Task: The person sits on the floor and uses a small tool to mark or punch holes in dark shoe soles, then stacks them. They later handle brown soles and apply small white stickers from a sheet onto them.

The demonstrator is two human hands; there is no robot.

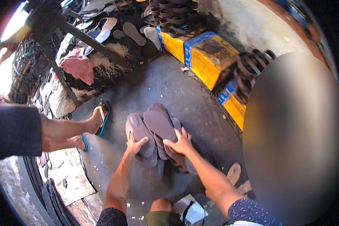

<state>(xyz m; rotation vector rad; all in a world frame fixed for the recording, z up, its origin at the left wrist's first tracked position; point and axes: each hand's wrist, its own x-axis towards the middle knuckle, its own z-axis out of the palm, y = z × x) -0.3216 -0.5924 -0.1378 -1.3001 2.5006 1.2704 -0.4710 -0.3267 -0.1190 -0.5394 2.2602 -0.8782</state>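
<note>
Grey concrete floor (199, 109) fills the middle of the view, scuffed and speckled with pale flecks, and everything sits on it. Up at its far edge, yellow-and-blue cartons (207, 56) stand in a row running down toward the right edge, with dark sandal straps (173, 17) heaped on top of the farthest one and more straps (252, 66) hooked over the nearer ones. At the far left corner there's a dark metal frame (83, 41) slanting across, a pink cloth (78, 66) bunched beneath it beside some pale fibre, and loose flat soles (133, 33) scattered behind. Along the left edge another person's bare legs reach in, one foot in a teal-edged flip-flop (101, 118) planted on the concrete. Now the centre: a pile of grey-purple sandal soles (160, 124) lies in the middle of the floor, overlapping and fanned, just in front of the person's knees. The left hand (135, 145) is clamped over the near-left sole, fingers curled round its edge, gripping it. The right hand (180, 143) is pressed flat on the right side of the pile, fingers spread over the soles, holding them down rather than closed round one. A single tan sole (233, 173) lies apart near the right forearm, toward the near right of the floor.
</note>
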